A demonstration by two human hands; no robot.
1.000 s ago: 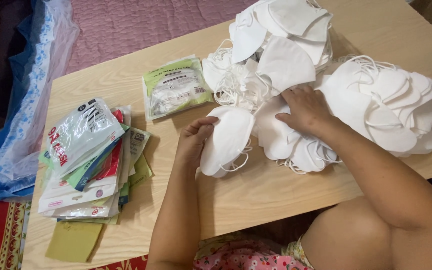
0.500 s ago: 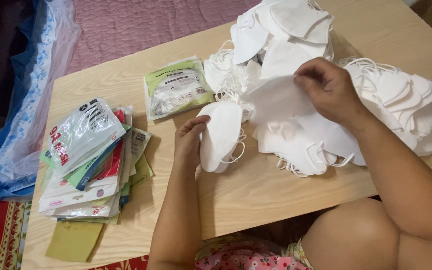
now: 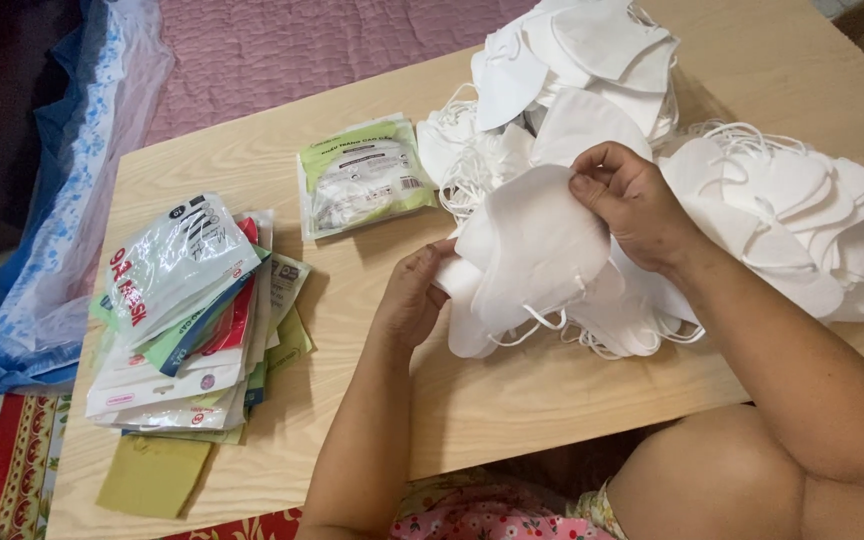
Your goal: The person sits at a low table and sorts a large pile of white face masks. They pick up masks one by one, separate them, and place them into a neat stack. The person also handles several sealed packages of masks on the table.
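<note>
I see both hands on one white face mask, lifted just above the light wooden table. My right hand pinches the mask's upper right edge, thumb and fingers closed on the fabric; my left hand grips its lower left edge, fingers curled under so I can't see all of them. The mask's long axis runs on a diagonal between the two hands — lower left to upper right — with its ear loops dangling off the bottom edge toward me.

It hangs directly between the hands, equally within reach of both, and sits in front of the heap of loose white masks that spreads behind and to the right, touching or nearly touching the ones under it — I can't tell which.

To the left, a sealed green mask packet lies flat alone, well apart from the hands. Further left sits a stack of empty printed pouches, nearer my left hand than my right.
</note>
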